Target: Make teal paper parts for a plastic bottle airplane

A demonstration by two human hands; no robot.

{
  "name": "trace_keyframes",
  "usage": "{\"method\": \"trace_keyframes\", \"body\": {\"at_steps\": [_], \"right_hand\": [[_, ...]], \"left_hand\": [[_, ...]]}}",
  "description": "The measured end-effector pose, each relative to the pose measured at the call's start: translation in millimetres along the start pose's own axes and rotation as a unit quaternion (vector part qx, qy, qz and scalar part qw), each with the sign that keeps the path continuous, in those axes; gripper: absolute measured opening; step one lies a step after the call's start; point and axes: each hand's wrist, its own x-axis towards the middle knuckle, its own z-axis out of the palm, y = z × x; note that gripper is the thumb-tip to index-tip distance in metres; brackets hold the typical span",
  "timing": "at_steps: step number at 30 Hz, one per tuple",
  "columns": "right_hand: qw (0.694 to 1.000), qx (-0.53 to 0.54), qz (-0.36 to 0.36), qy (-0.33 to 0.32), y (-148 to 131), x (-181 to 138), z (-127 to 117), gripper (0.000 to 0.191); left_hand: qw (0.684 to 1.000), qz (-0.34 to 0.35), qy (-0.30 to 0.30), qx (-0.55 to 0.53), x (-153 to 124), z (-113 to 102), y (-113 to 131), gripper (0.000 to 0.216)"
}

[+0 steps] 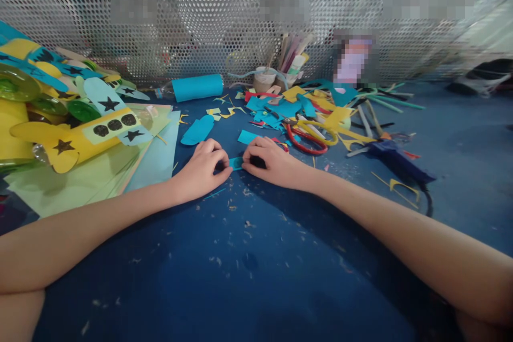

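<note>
Between my two hands, low over the blue table, is a small strip of blue paper [236, 163]. My left hand [206, 166] pinches its left end between thumb and fingers. The right end sits in a pinch of my right hand [270, 160]. Just beyond my left hand lies a rounded blue paper cutout [197, 130]. A blue paper rectangle [247, 136] lies behind my right hand. Close by on the right are scissors with red handles [306, 141] and scissors with yellow handles [320, 132].
Paper-covered bottle planes [76, 144] and coloured sheets [92, 171] pile up at left. A blue-wrapped bottle [197, 87] lies behind. Blue and yellow scraps [276, 108] spread at the back. A dark blue glue gun [401, 163] with a cord lies right. A perforated metal screen [208, 21] stands behind.
</note>
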Motion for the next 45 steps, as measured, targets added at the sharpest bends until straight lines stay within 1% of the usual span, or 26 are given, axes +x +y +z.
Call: {"method": "trace_keyframes", "body": {"at_steps": [3,8,11,15,20,24,29,34,38,42,45], "right_hand": [[1.000,0.001,0.010,-0.008,-1.9,-0.6,-0.2,0.013],[0.999,0.013,0.038,-0.012,-1.2,-1.3,-1.2,0.013],[0.998,0.046,0.036,-0.022,3.4,-0.6,-4.7,0.011],[0.994,0.094,0.008,-0.046,9.5,0.7,-11.0,0.008],[0.992,0.124,-0.009,-0.006,6.9,-0.3,-12.3,0.011],[0.994,0.108,-0.029,-0.009,2.5,-1.5,-8.4,0.009],[0.996,0.080,-0.029,0.004,2.3,-1.3,-5.2,0.011],[0.996,-0.001,-0.089,0.012,-0.3,-0.9,-5.7,0.017],[0.992,-0.059,-0.114,0.003,-2.7,-1.1,-5.4,0.021],[0.994,-0.056,-0.091,0.002,-3.4,-1.2,-3.8,0.020],[0.999,-0.024,-0.048,-0.005,-6.0,-1.2,-3.5,0.017]], "left_hand": [[1.000,0.012,0.000,-0.010,-0.2,-0.8,-1.6,0.004],[0.997,0.073,-0.005,-0.012,0.6,-2.8,-2.5,0.011],[0.998,0.067,-0.006,-0.014,1.7,-4.1,-1.5,0.010],[0.998,0.065,-0.011,-0.015,3.2,-5.1,-1.0,0.008],[0.997,0.070,-0.003,-0.010,3.6,-3.7,-2.9,0.007],[0.997,0.072,0.004,-0.009,3.4,-2.9,-3.4,0.006],[0.998,0.065,0.001,-0.014,3.2,-4.8,-3.2,0.004],[0.998,0.057,0.012,-0.017,2.9,-5.0,-3.3,0.003],[0.997,0.077,0.023,0.003,2.2,-3.3,-2.6,0.004],[0.994,0.104,0.026,0.015,1.4,-1.9,-2.2,0.007],[0.995,0.098,0.020,0.013,1.2,-1.4,-2.1,0.008]]}}
